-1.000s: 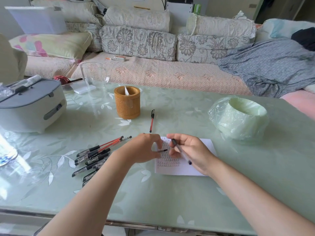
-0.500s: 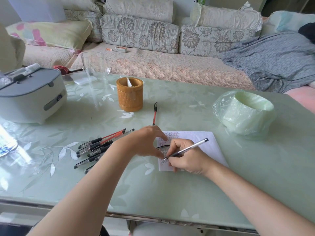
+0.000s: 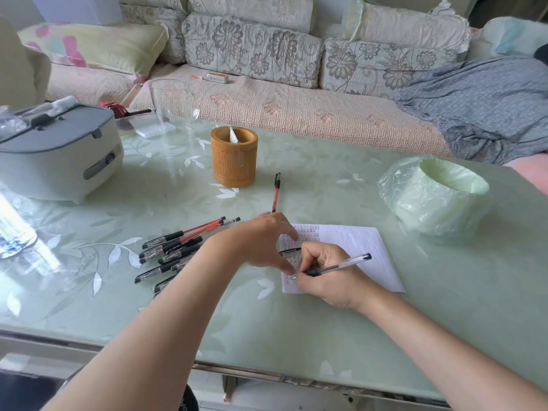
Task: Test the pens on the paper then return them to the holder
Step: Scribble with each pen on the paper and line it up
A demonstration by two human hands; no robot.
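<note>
Holder [image 3: 234, 157] stands behind paper [image 3: 355, 241]; pens [image 3: 175, 250] lie left.

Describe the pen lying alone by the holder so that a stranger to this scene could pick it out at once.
On the pale green table, find the round brown holder near the middle. Just to its right, between holder and paper, lies one red pen with a black far end. Unlike the pens heaped at the left, it lies singly, apart from any other pen.
</note>
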